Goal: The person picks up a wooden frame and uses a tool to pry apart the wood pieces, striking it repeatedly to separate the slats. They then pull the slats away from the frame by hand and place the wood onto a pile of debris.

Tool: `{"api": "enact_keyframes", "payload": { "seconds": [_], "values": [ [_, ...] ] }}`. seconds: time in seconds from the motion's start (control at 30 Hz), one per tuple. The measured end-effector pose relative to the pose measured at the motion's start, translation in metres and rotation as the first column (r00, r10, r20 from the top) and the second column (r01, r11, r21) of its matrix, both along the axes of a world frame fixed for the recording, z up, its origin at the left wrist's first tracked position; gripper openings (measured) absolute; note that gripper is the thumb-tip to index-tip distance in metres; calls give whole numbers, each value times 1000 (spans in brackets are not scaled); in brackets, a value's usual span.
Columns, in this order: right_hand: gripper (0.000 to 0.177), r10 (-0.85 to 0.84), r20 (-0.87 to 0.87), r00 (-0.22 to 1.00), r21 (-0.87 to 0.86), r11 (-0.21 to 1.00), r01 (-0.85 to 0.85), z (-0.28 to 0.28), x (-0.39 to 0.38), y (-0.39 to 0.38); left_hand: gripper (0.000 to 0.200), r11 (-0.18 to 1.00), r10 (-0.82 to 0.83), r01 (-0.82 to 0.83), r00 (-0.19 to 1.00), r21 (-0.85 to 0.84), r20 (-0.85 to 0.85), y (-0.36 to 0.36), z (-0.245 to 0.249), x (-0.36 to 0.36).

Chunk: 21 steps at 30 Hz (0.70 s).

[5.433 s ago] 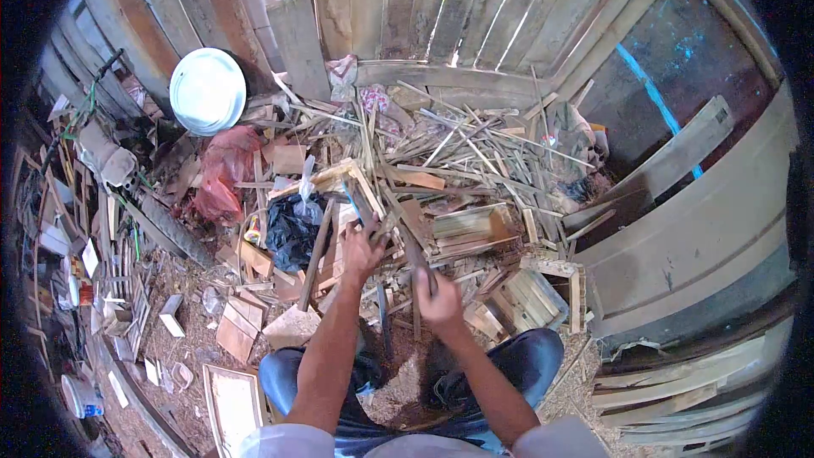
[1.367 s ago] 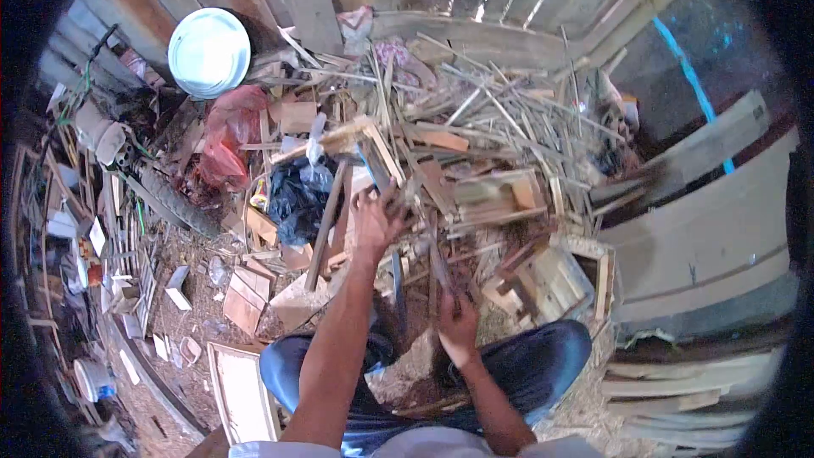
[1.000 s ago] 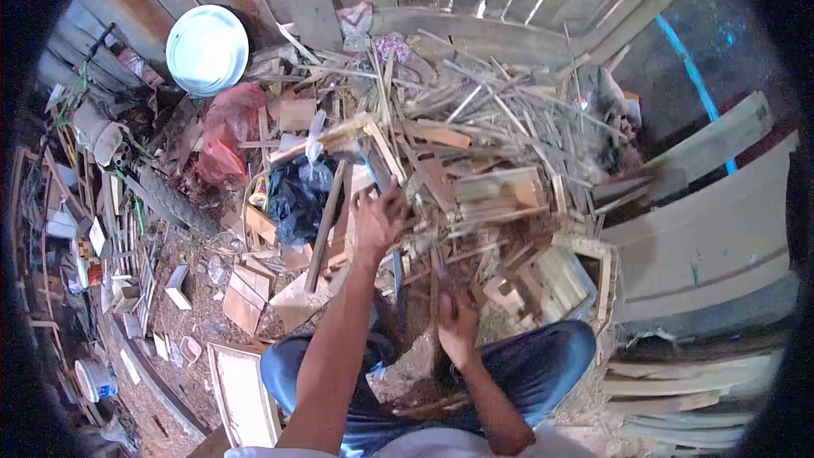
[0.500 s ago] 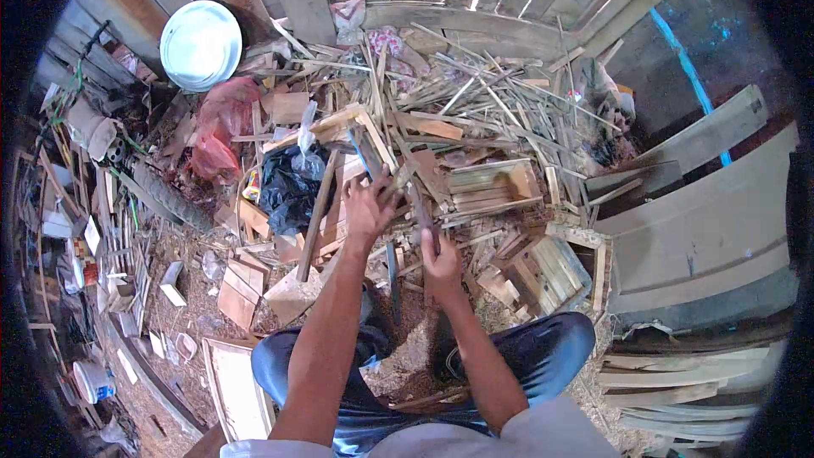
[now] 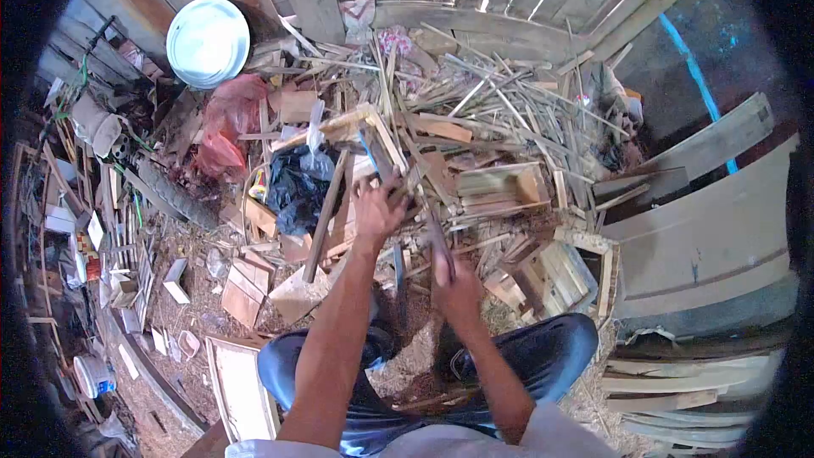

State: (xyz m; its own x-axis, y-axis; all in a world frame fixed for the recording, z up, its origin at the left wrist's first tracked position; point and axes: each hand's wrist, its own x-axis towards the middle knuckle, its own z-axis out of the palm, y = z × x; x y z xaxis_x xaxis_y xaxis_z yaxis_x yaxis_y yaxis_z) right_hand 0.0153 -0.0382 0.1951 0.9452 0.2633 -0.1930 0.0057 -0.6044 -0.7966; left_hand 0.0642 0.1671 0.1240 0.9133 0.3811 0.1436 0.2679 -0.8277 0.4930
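Note:
My left hand (image 5: 379, 208) has its fingers apart and bent, with the fingertips right at the lower end of a wooden frame piece (image 5: 386, 140) that carries a blue strip. To its right, my right hand (image 5: 458, 288) is wrapped round a dark, narrow hand tool (image 5: 437, 242), which slants up and left toward the wood beside my left fingers. I cannot tell the tool's exact kind. A long wooden bar (image 5: 327, 219) leans left of my left hand. Below and between the hands a dark upright strip (image 5: 398, 270) shows.
A slatted wooden box (image 5: 502, 187) lies right of the hands, and another (image 5: 564, 276) sits nearer my knee. Thin wood strips (image 5: 500, 93) pile up behind. At left are a black plastic bag (image 5: 297, 191), a red bag (image 5: 227, 123) and a pale round basin (image 5: 209, 41).
My right hand and the tool have shifted a little down and right, with some blur. My left hand stays by the same wood, its fingers slightly more bent. The whole view has shifted slightly.

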Motion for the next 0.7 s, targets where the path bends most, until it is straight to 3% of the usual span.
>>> {"api": "enact_keyframes", "payload": {
  "seconds": [0.07, 0.17, 0.2, 0.27, 0.37, 0.4, 0.5, 0.57, 0.6, 0.7],
  "values": [
    [37, -61, -77, 995, 46, 997, 64, -8, -53, -38, 63, 1000, -9, 10, 998, -11, 55, -2, -7, -3],
    [37, -133, -91, 987, 188, 971, 148, 25, -41, -13, 59, 1000, 3, 0, 994, -27, 107, -6, -11, -7],
    [35, -121, 15, 992, 140, 983, 118, 12, -23, 3, 58, 999, 1, 1, 998, -36, 69, -7, 0, -5],
    [35, -12, 40, 999, 68, 998, 10, -20, 17, 16, 55, 999, 20, -19, 1000, -42, 5, -3, -4, 0],
    [36, -7, -16, 1000, 88, 996, 9, 9, 7, -3, 55, 996, -37, 38, 999, -85, 15, 2, -5, 0],
    [36, -32, 75, 997, 58, 998, 27, 18, -18, -19, 55, 996, -30, 32, 999, -81, 17, 2, -5, -2],
    [37, -87, -22, 996, 209, 974, 90, 21, -49, -38, 59, 999, -22, 15, 989, 47, 147, -3, -11, -3],
    [46, -27, 39, 999, 111, 994, 22, 1, -32, -23, 58, 999, -6, 9, 997, -42, 74, -3, -9, -1],
    [44, -30, -40, 999, 5, 1000, 30, 17, -5, 2, 58, 999, -14, 17, 997, -43, 78, -3, -6, -1],
    [43, 36, -62, 997, -55, 998, -39, 5, 36, 27, 56, 999, -19, 19, 1000, -35, 3, -2, -3, -1]
  ]
}}
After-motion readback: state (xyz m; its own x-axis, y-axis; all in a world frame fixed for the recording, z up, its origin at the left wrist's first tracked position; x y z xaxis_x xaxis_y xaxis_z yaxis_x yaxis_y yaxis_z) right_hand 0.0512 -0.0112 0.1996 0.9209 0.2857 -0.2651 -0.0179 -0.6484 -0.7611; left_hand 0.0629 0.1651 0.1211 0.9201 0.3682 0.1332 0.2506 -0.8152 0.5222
